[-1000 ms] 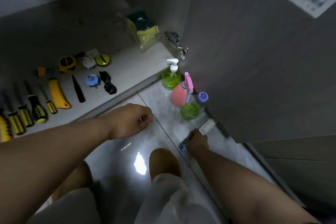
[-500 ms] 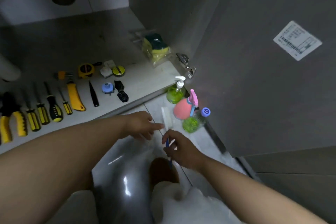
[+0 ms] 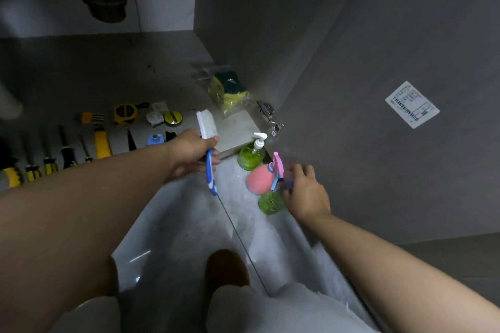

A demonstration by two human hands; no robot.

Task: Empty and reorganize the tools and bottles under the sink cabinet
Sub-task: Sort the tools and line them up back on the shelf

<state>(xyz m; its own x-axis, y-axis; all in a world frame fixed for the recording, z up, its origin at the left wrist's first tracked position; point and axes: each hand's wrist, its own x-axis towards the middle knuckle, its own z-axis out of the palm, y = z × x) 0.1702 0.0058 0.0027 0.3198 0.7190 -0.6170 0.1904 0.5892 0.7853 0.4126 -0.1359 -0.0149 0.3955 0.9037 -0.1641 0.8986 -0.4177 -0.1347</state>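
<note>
Brush in the left hand, right hand at the bottles

Far left, a row of hand tools point(image 3: 102, 143) lies side by side on the cabinet floor point(image 3: 235, 127), handles toward the opening, apparently sorted for easy picking. The left hand point(image 3: 189, 154) grips a scrub brush point(image 3: 206, 124) by its blue handle, white bristles up and over the cabinet lip, probably bound for the bare patch beside the sponge pack point(image 3: 230, 89) leaning in the corner. Right of it, three bottles cluster on the floor tile point(image 3: 189, 224) outside the cabinet, tight against the open cabinet door point(image 3: 378, 170): green pump bottle point(image 3: 250, 157), pink spray bottle point(image 3: 259, 180), green capped bottle point(image 3: 270, 201). The right hand point(image 3: 307, 194) reaches over the capped bottle's top, fingers spread. Motion blur, so I cannot tell whether it has a grip.
</note>
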